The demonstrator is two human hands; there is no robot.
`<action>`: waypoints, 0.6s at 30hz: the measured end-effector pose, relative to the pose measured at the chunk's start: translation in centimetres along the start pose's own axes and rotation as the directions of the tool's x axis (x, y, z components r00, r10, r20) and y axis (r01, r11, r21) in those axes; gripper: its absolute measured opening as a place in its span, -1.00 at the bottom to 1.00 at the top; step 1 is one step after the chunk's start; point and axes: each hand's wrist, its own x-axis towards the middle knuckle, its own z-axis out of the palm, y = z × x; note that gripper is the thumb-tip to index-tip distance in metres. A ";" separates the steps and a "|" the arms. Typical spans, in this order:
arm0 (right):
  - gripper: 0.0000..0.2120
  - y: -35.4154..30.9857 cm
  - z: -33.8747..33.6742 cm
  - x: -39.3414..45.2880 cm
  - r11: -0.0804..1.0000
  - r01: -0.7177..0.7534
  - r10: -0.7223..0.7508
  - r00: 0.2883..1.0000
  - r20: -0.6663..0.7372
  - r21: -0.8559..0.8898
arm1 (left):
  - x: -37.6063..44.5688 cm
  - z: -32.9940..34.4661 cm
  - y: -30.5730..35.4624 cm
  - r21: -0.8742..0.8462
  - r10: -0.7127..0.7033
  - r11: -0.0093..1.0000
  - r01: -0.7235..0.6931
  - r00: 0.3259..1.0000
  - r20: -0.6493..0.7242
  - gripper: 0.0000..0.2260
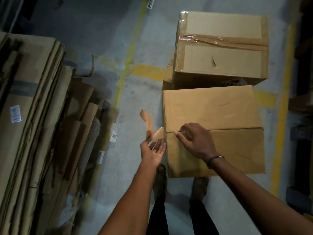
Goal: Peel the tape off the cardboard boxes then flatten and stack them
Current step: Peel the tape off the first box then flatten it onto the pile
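A brown cardboard box (220,112) stands on the floor in front of me, its two top flaps meeting at a centre seam. A strip of brown tape (149,125) hangs loose off the box's left edge, curling upward. My left hand (153,150) is palm up just left of the box, fingers spread, with the tape's lower end stuck at its fingertips. My right hand (194,139) rests on the seam, fingertips pressed at the flap edge near the left end. Behind it a second box (221,53) is sealed with wrinkled brown tape (223,40).
A stack of flattened cardboard sheets (33,124) fills the left side. Yellow lines (128,53) mark the grey concrete floor. Dark shelving (303,116) runs along the right edge. My two feet (179,182) stand just before the near box.
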 end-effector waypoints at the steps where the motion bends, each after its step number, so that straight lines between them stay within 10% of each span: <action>1: -0.65 1.1 -0.8 -0.5 0.997 0.030 -0.030 1.000 -0.008 -0.065 | -0.4 -0.3 0.2 -0.029 -0.029 0.999 0.030 0.999 0.026 -0.55; 5: -0.64 5.6 -3.4 -2.6 0.976 0.009 -0.015 1.000 -0.026 -0.220 | -0.7 -1.9 0.3 -0.175 -0.097 0.980 0.098 0.995 0.016 -0.49; 10: -0.60 8.2 -5.7 -4.2 0.921 -0.010 0.022 0.999 0.027 -0.389 | -1.2 -0.4 -2.3 0.500 0.231 0.848 -0.175 0.972 -0.052 -0.65; 14: -0.50 9.2 -6.4 -5.5 0.943 -0.045 0.088 0.989 0.116 -0.331 | -1.6 1.1 -3.5 0.720 0.433 0.596 -0.355 0.897 0.083 -0.65; 18: -0.62 9.1 -8.4 -6.1 0.962 -0.049 0.041 0.999 -0.034 -0.270 | -3.2 1.8 -3.4 0.722 0.324 0.608 -0.330 0.933 0.154 -0.60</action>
